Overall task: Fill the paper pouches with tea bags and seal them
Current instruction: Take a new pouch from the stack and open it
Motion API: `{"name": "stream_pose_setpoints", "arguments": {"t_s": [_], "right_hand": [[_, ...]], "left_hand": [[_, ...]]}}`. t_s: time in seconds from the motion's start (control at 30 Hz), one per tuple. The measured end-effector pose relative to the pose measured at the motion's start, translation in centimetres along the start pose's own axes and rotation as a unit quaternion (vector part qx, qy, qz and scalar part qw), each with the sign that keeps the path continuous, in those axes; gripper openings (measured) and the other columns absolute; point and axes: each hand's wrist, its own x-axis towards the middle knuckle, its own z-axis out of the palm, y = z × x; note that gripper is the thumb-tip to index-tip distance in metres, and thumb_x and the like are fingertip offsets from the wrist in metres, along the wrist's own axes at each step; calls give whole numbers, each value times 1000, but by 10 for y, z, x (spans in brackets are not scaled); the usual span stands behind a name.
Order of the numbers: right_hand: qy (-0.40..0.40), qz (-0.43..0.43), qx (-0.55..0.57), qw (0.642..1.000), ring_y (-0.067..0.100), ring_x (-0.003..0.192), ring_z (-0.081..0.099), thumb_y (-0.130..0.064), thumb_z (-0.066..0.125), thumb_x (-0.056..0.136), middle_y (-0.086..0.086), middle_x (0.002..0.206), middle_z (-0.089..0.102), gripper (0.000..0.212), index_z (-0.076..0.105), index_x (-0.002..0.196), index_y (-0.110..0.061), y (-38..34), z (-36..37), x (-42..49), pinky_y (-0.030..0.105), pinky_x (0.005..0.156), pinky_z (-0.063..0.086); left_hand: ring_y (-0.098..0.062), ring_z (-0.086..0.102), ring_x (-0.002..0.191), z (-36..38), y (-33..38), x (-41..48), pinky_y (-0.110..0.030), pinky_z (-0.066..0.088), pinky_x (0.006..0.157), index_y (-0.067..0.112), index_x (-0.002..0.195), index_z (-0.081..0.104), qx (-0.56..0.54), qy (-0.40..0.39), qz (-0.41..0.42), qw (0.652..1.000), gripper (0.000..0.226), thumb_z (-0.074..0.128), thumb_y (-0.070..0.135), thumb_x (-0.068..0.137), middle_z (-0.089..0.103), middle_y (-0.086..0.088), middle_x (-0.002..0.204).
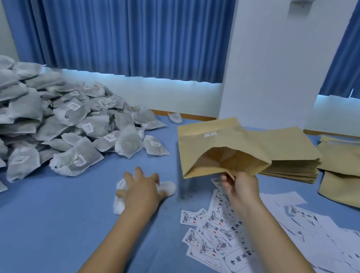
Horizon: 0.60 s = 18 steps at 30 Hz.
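My right hand [239,185] pinches the lower lip of a brown paper pouch [216,144], held above the table with its mouth open toward me. My left hand [141,188] lies flat with spread fingers over white tea bags [169,187] on the blue table [54,223]. A big heap of grey tea bags [43,117] with small labels fills the left side.
A stack of flat brown pouches [292,161] lies behind the held pouch, with more pouches [352,174] at the far right. Several printed paper labels [252,239] are scattered at the lower right. One lone tea bag [175,117] sits by the far edge. Blue curtains hang behind.
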Motion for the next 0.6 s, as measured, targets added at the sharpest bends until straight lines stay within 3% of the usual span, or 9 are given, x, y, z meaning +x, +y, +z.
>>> {"name": "stream_pose_setpoints", "arguments": {"t_s": [0.1,0.2,0.27,0.33,0.4,0.47,0.53,0.6], "right_hand": [[-3,5,32,999,18,53,45,9,35,94,11,72,54,27,54,80,-2,2,27,14,19,41,43],[-5,3,29,1000,19,55,49,5,36,98,12,73,55,25,53,81,-2,7,49,33,20,43,47],[-13,4,19,1000,19,54,51,3,36,99,11,71,55,24,53,83,-1,12,63,45,19,43,48],[-9,-3,-2,1000,18,50,52,3,35,99,11,67,55,25,54,83,0,22,75,58,18,41,47],[5,-29,-60,998,15,46,56,2,36,99,7,56,59,23,53,84,-1,35,78,67,17,42,46],[-3,-65,-145,987,18,69,60,2,38,98,4,63,67,20,51,86,-6,52,74,72,23,61,51],[-18,-90,-162,983,22,81,54,0,39,98,9,82,63,25,51,81,-14,65,74,72,28,71,49],[-19,-76,-97,992,16,72,52,-9,40,101,5,78,58,24,54,82,-15,70,77,73,23,62,46]], "left_hand": [[-30,25,117,3,-18,14,-41,42,82,36,116,55,0,67,34,997,39,61,53,82,26,-4,133],[-29,28,115,1,-22,25,-39,42,84,31,108,57,-26,18,39,999,31,66,44,81,30,-2,128],[-29,33,110,-4,-18,31,-36,43,86,22,95,60,-69,17,92,993,21,68,33,81,35,-3,119],[-26,41,103,-15,-8,31,-27,42,82,20,80,60,-186,50,174,966,12,71,22,77,40,0,107],[-10,51,92,-37,12,24,-10,37,73,32,66,58,-338,63,247,906,19,74,21,67,49,9,94],[7,55,81,-59,37,21,-2,36,65,35,64,63,-439,31,250,862,13,72,26,62,60,17,86],[7,57,72,-68,59,33,-8,44,64,30,73,69,-494,-9,206,844,11,70,20,70,65,19,76],[-6,57,69,-70,75,51,-21,48,66,17,79,71,-527,-63,142,836,9,66,11,76,63,8,72]]}}
